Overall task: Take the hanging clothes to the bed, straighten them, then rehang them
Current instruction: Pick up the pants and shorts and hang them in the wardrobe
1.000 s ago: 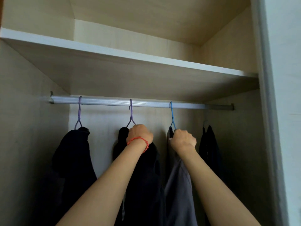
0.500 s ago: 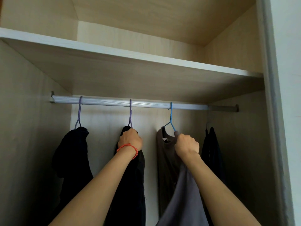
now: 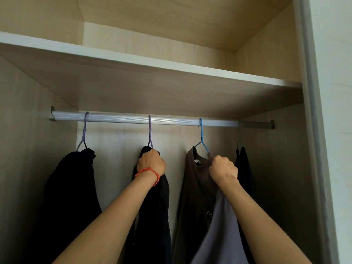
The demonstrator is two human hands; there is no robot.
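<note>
Inside a pale wood-grain wardrobe, a ribbed silver metal rail runs across under a light wooden shelf, and four garments hang from it. At the far left, a thin purple wire hanger hooks over the rail and carries a bulky black garment that droops beside the left wall. Next along, a second purple wire hanger hangs near the middle of the rail; the left hand, with a red beaded cord bracelet at its wrist, is clenched around the top of this hanger just below its neck, gripping it together with the shoulder of the long black garment that falls from it. Further right, a blue wire hanger is hooked on the rail and tilts slightly, holding a dark brown T-shirt with a round neckline and a small white label inside the collar. The right hand is closed in a fist at the right shoulder of that hanger, grasping the hanger arm along with a grey cloth that hangs down from the fist in front of the brown shirt; whether this cloth is a separate garment cannot be told. At the far right, a dark navy garment hangs from a hanger whose hook is barely visible in the shadow, just beside the right hand and near the wardrobe's right wall.
</note>
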